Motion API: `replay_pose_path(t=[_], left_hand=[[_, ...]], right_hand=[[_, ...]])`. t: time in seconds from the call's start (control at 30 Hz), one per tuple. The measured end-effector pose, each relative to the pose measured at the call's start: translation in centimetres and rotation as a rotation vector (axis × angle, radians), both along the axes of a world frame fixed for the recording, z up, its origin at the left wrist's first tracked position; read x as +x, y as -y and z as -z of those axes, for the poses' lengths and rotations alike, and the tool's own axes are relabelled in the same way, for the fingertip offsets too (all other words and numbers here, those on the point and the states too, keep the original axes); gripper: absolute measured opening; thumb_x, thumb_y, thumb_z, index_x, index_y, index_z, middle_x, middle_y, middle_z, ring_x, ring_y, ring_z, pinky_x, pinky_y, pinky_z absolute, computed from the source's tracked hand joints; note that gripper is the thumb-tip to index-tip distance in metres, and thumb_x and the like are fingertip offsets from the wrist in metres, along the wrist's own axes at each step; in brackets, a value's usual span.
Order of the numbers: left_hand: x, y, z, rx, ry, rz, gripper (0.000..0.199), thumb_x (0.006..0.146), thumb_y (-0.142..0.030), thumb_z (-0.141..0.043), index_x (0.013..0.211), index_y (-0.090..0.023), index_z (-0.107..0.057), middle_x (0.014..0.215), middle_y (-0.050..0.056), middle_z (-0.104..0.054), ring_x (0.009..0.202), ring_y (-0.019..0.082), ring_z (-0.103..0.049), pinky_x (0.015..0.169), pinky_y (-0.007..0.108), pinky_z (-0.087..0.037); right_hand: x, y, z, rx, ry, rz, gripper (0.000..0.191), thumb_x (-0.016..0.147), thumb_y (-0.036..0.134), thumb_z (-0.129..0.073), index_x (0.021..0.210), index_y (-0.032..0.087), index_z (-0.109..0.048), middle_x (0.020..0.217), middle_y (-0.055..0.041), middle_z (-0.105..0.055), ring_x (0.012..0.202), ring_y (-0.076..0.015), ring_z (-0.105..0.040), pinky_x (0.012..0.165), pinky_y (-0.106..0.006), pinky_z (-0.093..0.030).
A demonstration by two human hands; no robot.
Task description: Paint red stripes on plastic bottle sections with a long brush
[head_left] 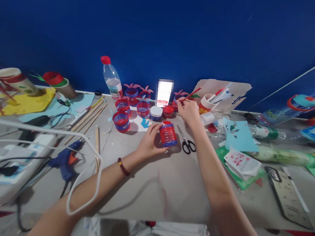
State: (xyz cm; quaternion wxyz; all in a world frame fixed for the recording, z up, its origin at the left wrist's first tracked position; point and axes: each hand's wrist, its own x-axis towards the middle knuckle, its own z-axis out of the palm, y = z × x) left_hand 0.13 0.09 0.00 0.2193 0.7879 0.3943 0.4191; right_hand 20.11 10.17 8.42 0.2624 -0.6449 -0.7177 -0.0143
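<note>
Resting in left grip [150, 143], red bottle piece [168, 134] stands rightward.

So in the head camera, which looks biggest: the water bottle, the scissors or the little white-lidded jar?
1. Water bottle, clearly biggest.
2. Scissors.
3. White-lidded jar, smallest, though it sits farther back than the scissors, so that gap is unsure.

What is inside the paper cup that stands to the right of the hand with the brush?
Pens and brushes stand in the paper cup, leaning right. Their lower ends and the cup's bottom are hidden by its wall. The right hand is beside it.
</note>
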Motion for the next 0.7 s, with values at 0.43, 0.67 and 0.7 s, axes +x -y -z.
replay_pose_path(t=[0.43,0.67,0.7], left_hand=[[-0.1,0.0,-0.1,0.019,0.015,-0.022,0.086,0.067,-0.036,-0.082,0.141,-0.023,-0.04,0.135,0.014,-0.048,0.129,0.032,-0.05,0.112,0.052,-0.042],[-0.2,-0.2,-0.1,0.067,0.031,-0.09,0.087,0.068,-0.04,-0.082,0.14,-0.021,-0.039,0.135,0.015,-0.048,0.13,0.032,-0.049,0.112,0.051,-0.042],[-0.2,-0.2,-0.1,0.063,0.029,-0.101,0.088,0.067,-0.041,-0.082,0.141,-0.02,-0.039,0.135,0.015,-0.047,0.13,0.032,-0.049,0.112,0.051,-0.042]], right_hand=[[0.5,0.1,-1.3,-0.015,-0.471,-0.039,0.026,0.091,0.036,-0.054,0.082,0.018,-0.07,0.068,-0.0075,-0.073,0.077,-0.0276,-0.074,0.074,-0.04,-0.06],[2.8,1.3,-3.8,-0.087,-1.028,-0.135,0.029,0.081,0.049,-0.069,0.072,0.022,-0.063,0.065,-0.0045,-0.071,0.065,-0.0233,-0.073,0.064,-0.039,-0.063],[3.1,1.6,-4.1,-0.1,-1.059,-0.153,0.029,0.081,0.049,-0.069,0.072,0.023,-0.063,0.067,-0.005,-0.072,0.068,-0.0235,-0.073,0.065,-0.038,-0.063]])
